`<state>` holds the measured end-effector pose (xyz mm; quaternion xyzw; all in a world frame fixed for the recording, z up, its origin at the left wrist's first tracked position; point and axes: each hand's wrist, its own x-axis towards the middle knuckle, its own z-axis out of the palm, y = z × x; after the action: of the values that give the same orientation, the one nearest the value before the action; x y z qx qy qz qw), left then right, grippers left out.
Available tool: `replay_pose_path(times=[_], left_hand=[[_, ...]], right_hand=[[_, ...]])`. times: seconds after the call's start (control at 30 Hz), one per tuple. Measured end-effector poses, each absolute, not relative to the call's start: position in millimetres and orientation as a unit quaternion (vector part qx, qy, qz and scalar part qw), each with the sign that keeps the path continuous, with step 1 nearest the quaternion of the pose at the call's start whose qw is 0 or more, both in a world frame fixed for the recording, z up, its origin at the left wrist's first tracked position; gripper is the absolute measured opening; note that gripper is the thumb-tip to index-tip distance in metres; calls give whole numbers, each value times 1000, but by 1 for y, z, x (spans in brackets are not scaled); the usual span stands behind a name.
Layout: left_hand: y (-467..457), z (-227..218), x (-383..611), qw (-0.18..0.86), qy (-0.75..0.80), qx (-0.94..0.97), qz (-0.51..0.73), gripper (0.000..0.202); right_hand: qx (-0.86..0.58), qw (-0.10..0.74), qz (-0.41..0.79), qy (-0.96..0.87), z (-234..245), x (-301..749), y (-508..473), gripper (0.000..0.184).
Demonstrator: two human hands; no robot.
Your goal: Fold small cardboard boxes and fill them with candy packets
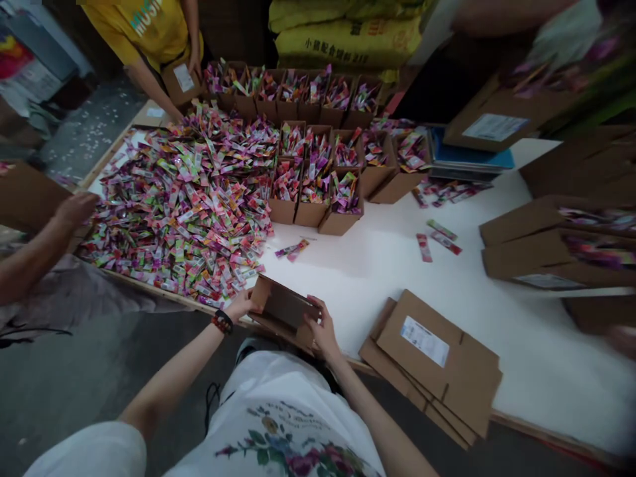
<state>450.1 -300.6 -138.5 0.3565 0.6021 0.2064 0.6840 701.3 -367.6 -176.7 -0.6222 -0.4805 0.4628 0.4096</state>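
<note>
We see the right hand (pixel 322 328) hide part of the box (pixel 284 305) at seven o'clock. At two, a carton (pixel 497 109) is blurred.

Probably a packing workshop: heaped packets (pixel 189 192), rows of filled cartons (pixel 309 214), stacked sacks (pixel 342 52).

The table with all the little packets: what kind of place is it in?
Probably a small packing workshop. A heap of bright packets covers one end of the white table, filled cardboard boxes stand in rows, and flat cartons lie stacked at the edge.
</note>
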Motion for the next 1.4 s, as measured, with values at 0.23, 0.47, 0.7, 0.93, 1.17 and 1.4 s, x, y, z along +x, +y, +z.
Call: replay_pose_path(times=[0.23,0.47,0.7,0.93,1.17,1.4], left_hand=[[-309,-153,461,656,635,313,263,67],[-320,-118,460,579,596,412,374,94],[-349,-83,497,306,444,842,30,103],[-317,-121,523,172,546,819,33,65],[-311,-147,527,175,546,819,8,50],[-304,-135,525,219,554,803,3,40]], right_hand=[[-401,135,374,-825,-93,737,-333,83],[-340,28,251,-906,-132,704,-395,81],[-419,1,358,-835,-134,706,-388,72],[-536,52,271,-798,-148,688,-374,61],[-565,39,186,-803,-170,677,-357,68],[-594,57,202,-777,-173,675,-355,63]])
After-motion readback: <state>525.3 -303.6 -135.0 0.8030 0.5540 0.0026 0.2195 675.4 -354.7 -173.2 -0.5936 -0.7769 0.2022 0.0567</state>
